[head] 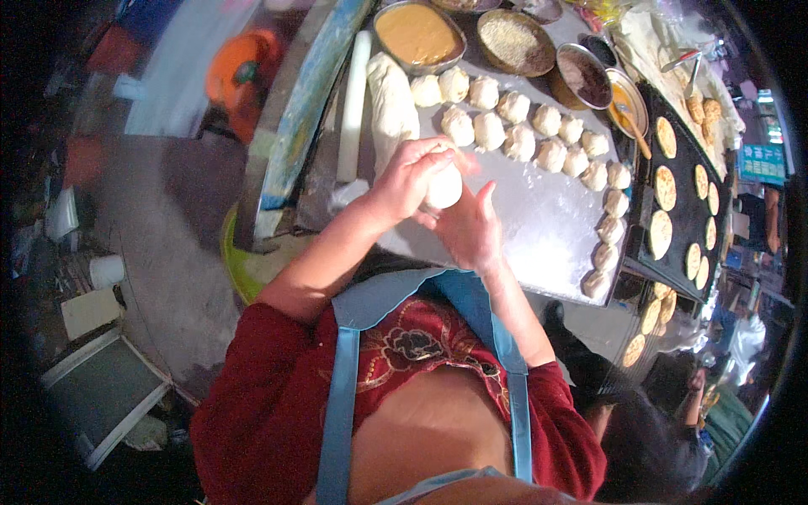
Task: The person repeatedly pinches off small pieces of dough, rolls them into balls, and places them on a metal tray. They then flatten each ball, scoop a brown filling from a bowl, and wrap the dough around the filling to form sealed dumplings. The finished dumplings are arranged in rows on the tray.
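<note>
Just above the near edge of the metal worktop, my left hand [409, 172] curls around a pale ball of dough [445, 187]. My right hand [467, 228] presses its fingers to the lower side of that ball, thumb raised; its fingers are partly blurred and hidden. Beyond my left hand lies a long roll of dough [391, 101], next to a white rolling pin [355, 107]. Shaped dough pieces [519, 142] stand in rows across the worktop [530, 214] and down its right side.
Along the back sit a pan of orange-brown paste [419, 35], a bowl of seeds [514, 41] and a bowl of dark filling [582, 74]. A brush lies in a bowl [626, 101]. Flatbreads [665, 187] rest on a black griddle [685, 214] at right. Another person [650, 429] is at lower right.
</note>
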A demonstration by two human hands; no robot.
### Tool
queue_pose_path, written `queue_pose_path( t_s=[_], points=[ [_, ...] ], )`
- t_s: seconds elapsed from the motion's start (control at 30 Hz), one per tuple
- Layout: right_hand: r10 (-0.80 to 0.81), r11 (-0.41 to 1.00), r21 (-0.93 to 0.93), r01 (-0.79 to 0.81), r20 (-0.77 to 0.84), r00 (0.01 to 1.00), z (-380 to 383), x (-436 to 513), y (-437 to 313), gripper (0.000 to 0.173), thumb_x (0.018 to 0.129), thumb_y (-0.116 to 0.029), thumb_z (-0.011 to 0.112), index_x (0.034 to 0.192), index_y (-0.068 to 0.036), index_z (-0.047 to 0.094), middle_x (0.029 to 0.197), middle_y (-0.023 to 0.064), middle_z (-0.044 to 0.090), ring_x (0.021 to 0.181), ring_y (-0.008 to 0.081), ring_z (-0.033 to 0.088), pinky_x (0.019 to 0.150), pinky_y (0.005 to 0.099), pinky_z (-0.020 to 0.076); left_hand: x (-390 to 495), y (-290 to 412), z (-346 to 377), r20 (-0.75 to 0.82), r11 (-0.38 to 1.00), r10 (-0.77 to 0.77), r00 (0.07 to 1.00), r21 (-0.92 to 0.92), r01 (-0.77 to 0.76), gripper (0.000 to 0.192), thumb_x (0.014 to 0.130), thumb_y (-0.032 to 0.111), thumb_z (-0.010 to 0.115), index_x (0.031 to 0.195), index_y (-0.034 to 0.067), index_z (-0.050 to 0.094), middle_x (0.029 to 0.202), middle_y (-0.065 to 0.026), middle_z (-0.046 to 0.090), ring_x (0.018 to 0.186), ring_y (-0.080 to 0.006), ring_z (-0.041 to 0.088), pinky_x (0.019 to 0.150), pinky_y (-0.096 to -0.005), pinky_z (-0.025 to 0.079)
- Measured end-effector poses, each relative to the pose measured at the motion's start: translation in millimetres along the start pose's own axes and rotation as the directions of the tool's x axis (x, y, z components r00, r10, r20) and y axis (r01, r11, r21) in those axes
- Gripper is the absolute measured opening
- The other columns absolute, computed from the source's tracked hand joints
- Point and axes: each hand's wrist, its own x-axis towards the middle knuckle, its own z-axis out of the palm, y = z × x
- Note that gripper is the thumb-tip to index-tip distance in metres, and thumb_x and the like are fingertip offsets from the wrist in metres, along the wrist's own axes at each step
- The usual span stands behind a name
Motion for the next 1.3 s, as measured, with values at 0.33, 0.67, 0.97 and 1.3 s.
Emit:
queue_pose_path(
  t_s=[0.33, 0.67, 0.97, 1.3],
  points=[
    [-0.587, -0.144, -0.938, 0.315, 0.337, 0.737, -29, 172, -175, 0.048, 0.071, 0.004, 0.069, 0.117, -0.006, 0.059, 0.117, 0.0126, 0.058, 0.104, 0.0283, 0.058, 0.088, 0.0368, 0.0501, 56, -35, 0, -0.268, 0.976, -0.108, 0.957, -0.209, 0.052, 0.072, 0.098, 0.043, 0.043, 0.150, 0.005, 0.010, 0.147, -0.0186, 0.034, 0.139, -0.0247, 0.026, 0.113, -0.0386, 0.017],
    [-0.521, 0.285, -0.914, 0.288, 0.104, 0.847, -11, 175, -184, 0.044, 0.071, -0.014, 0.079, 0.110, 0.001, 0.066, 0.104, 0.0109, 0.069, 0.094, 0.0173, 0.064, 0.084, 0.0313, 0.0495, 66, -22, 17, -0.336, 0.952, 0.208, 0.919, 0.283, -0.112, 0.091, 0.078, -0.004, 0.064, 0.150, 0.002, 0.009, 0.154, -0.0173, 0.017, 0.143, -0.0264, 0.015, 0.116, -0.0381, 0.014],
    [-0.187, 0.239, -0.956, 0.170, 0.127, 0.974, -3, 92, -66, 0.035, 0.085, -0.018, 0.068, 0.114, 0.001, 0.063, 0.111, 0.0148, 0.066, 0.101, 0.0205, 0.062, 0.092, 0.0336, 0.0459, -45, -20, 9, -0.446, 0.910, 0.258, 0.857, 0.410, -0.060, 0.054, 0.076, -0.004, 0.063, 0.128, 0.000, 0.050, 0.124, -0.0169, 0.052, 0.113, -0.0279, 0.052, 0.097, -0.0374, 0.042],
    [-0.254, -0.571, -0.754, 0.325, 0.539, 0.803, 11, 178, -41, 0.029, 0.065, -0.006, 0.066, 0.094, -0.005, 0.062, 0.093, 0.0147, 0.064, 0.086, 0.0344, 0.060, 0.079, 0.0421, 0.0493, -118, -80, -7, -0.285, 0.334, 0.072, 0.956, 0.910, 0.246, 0.083, 0.076, 0.023, 0.069, 0.140, -0.009, 0.027, 0.150, -0.0224, 0.023, 0.141, -0.0375, 0.018, 0.113, -0.0479, 0.021]
  ],
)
